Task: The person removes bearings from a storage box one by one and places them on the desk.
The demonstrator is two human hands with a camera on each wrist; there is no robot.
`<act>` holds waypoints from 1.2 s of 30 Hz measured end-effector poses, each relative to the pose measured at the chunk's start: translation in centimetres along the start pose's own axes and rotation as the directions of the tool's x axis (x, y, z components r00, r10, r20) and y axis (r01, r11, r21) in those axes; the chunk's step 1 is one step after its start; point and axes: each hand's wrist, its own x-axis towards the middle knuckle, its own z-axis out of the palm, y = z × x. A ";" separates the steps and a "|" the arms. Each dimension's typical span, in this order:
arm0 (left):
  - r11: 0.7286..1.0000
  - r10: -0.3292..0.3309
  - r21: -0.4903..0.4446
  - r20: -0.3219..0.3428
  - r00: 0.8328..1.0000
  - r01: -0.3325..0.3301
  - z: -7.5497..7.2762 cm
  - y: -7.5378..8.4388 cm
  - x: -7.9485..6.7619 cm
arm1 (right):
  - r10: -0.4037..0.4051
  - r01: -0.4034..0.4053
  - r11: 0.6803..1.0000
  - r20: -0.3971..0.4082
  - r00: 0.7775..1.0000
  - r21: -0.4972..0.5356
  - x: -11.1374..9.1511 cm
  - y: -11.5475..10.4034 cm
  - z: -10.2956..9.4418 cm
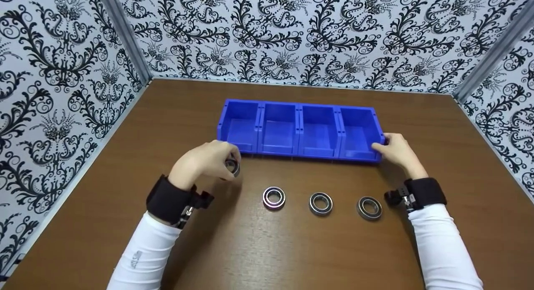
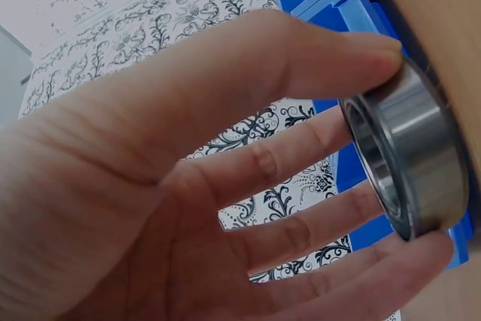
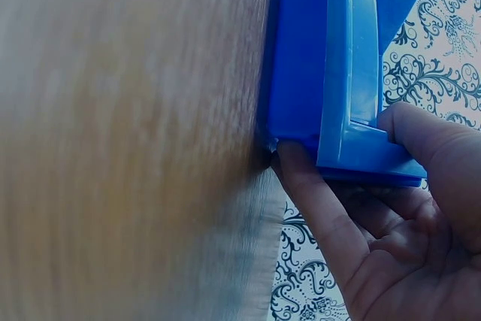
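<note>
In the head view my left hand [image 1: 210, 160] pinches a ball bearing [image 1: 234, 168] just above the table, in front of the left end of a blue bin row [image 1: 275, 150]. The left wrist view has this bearing [image 2: 425, 155] tilted on edge between thumb and fingers. At the other end, my right hand [image 1: 398, 150] grips the right side wall of the bins. From the right wrist, thumb and fingers straddle the blue wall [image 3: 368, 144]. The bins have several compartments with nothing visible inside.
Three more bearings lie flat on the brown table [image 1: 233, 248]: a left one [image 1: 267, 202], a middle one [image 1: 313, 209] and a right one [image 1: 362, 214], the last near the right wrist strap. Patterned panels [image 1: 267, 44] enclose the back and sides.
</note>
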 end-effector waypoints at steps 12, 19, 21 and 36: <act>1.000 0.019 -0.001 0.019 1.000 -0.019 1.1 -0.1 -0.1 | -0.018 0.018 1.000 -0.007 1.000 0.003 0.1 0.1 0.0; 1.000 0.016 0.002 0.035 0.999 -0.016 1.5 -0.2 -0.2 | -0.017 0.017 1.000 -0.001 1.000 0.005 0.1 0.1 0.0; 1.000 0.015 0.004 0.034 0.999 -0.016 1.6 -0.2 -0.2 | -0.017 0.017 1.000 -0.001 1.000 0.003 0.1 0.1 0.0; 1.000 -0.004 0.018 0.047 0.999 0.003 2.4 -0.5 -0.3 | -0.024 0.024 1.000 -0.015 1.000 -0.012 0.1 0.0 0.1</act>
